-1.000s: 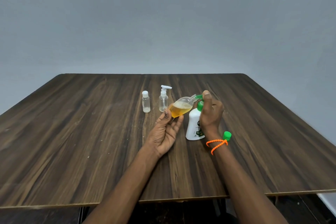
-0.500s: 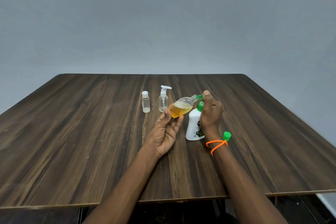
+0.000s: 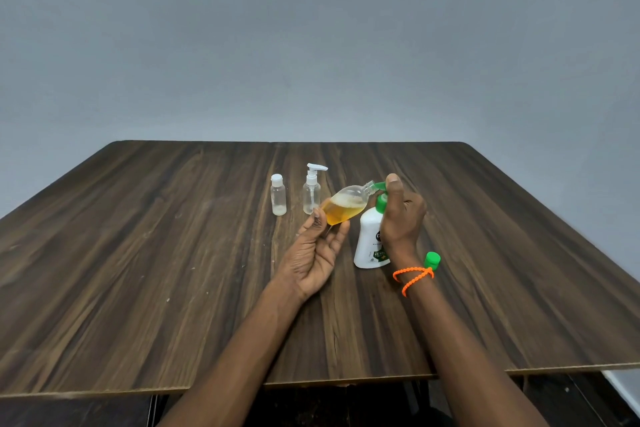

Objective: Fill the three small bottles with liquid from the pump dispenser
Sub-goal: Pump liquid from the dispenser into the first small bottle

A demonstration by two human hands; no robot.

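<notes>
My left hand [image 3: 317,253] holds a small clear bottle [image 3: 346,206], tilted with its neck up and to the right, about half full of amber liquid with foam. Its mouth meets the green nozzle of the white pump dispenser [image 3: 369,243], which stands on the table. My right hand [image 3: 401,215] wraps the dispenser's green pump head, thumb on top. A clear bottle with a white cap [image 3: 278,199] and a clear bottle with a white pump top [image 3: 311,192] stand to the left, each with a little pale liquid at the bottom.
A loose green cap [image 3: 432,260] lies on the dark wooden table [image 3: 138,270] just right of my right wrist, which wears an orange band. A plain grey wall is behind the table.
</notes>
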